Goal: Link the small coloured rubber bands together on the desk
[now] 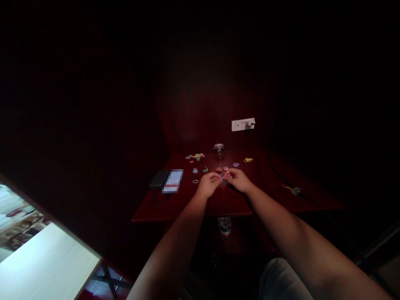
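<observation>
My left hand (210, 184) and my right hand (238, 179) meet over the dark red table (187, 208), fingertips pinched on a small purple band (223, 178) between them. Just beyond the hands lie orange bands (219, 169) and a pink band (226, 168). Purple bands (236, 164) and yellow bands (248, 160) rest farther right. To the left are a green band (205, 170), blue bands (195, 171) and a single pale band (195, 181). A mixed pile of coloured bands (197, 156) sits at the back left.
A lidded clear jar (219, 149) stands at the back. A phone (173, 181) beside a black case (158, 179) lies at left. A socket strip (243, 124) is on the wall; a cable plug (296, 191) lies at right. Below the tabletop is a clear cup (224, 226).
</observation>
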Demonstrator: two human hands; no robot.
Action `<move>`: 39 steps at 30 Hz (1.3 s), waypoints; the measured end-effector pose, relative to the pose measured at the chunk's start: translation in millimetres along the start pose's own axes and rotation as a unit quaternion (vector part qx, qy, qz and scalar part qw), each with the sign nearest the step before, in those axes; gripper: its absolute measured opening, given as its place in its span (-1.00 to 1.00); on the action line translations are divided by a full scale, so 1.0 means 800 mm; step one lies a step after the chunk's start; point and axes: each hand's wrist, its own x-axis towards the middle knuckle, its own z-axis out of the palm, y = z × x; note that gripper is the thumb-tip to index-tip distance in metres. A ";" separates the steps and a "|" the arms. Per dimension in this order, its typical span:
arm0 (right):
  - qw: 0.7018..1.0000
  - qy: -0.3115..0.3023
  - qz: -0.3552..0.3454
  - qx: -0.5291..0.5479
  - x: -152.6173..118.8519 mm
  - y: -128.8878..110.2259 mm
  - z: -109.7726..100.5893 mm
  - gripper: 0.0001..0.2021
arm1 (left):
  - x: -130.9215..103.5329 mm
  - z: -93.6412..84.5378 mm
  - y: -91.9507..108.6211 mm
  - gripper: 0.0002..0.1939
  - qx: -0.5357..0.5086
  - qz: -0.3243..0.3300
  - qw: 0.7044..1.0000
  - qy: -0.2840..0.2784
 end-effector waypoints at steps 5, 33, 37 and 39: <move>1.000 -0.008 0.007 0.014 0.001 0.001 0.001 -0.74 | 0.000 0.000 -0.002 -0.86 0.005 0.001 1.000 0.004; 1.000 -0.006 0.007 -0.028 -0.002 -0.006 0.000 -0.74 | -0.004 -0.001 0.001 -0.82 0.034 0.003 0.999 0.002; 1.000 -0.023 0.004 -0.013 -0.001 -0.002 0.000 -0.76 | -0.005 0.000 0.004 -0.79 0.020 0.006 1.000 0.003; 0.999 -0.031 -0.002 -0.007 0.000 0.001 0.000 -0.77 | -0.005 0.000 0.004 -0.79 0.017 0.004 1.000 0.006</move>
